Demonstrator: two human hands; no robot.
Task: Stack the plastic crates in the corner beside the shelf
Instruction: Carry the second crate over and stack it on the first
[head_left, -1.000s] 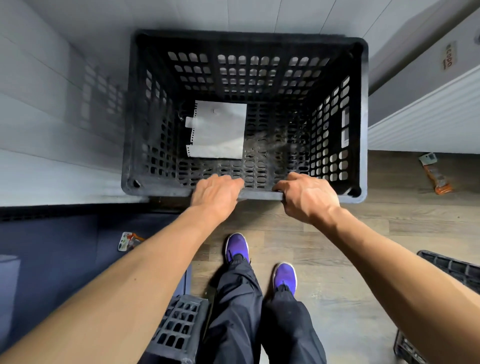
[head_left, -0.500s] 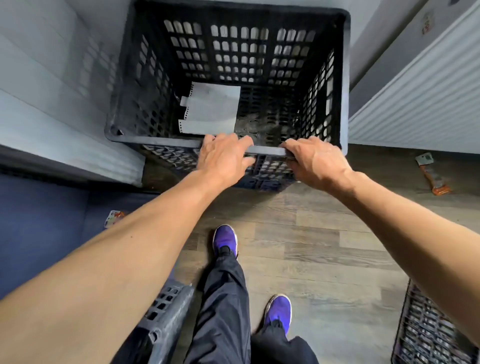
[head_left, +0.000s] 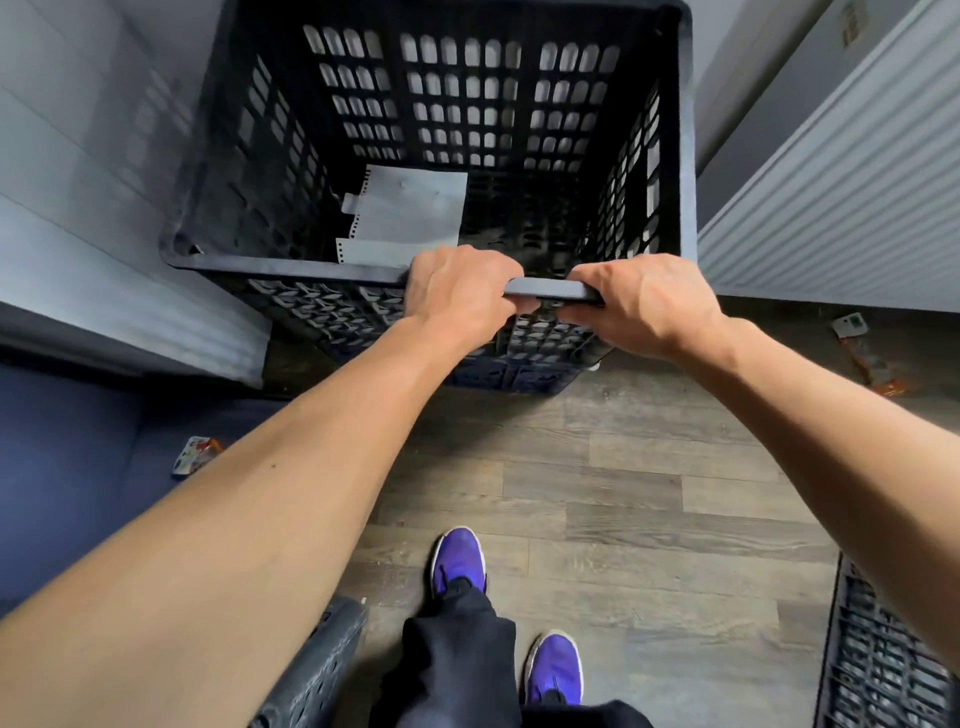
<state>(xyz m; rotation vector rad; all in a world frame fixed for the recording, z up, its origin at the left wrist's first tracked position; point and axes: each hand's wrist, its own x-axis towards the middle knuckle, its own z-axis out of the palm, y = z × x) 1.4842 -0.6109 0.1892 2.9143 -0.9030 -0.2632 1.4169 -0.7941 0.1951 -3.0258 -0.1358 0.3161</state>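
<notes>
both hands on the near rim of the black crate

head view: the black crate stands open side up in the corner, between a pale panelled wall on the left and a white ribbed surface on the right. its near rim runs left to right across the picture, and its far perforated wall faces the camera. the left hand is closed over the near rim, fingers curled inside the crate. the right hand is closed on the same rim just beside it, with a short bare stretch of rim between the two. a sheet of white paper lies on the crate's floor, just beyond the left hand. under the crate, a dark blue crate base shows at floor level. two purple shoes stand on the wood floor, well back from the crate. another black crate shows at the lower right edge.
</notes>
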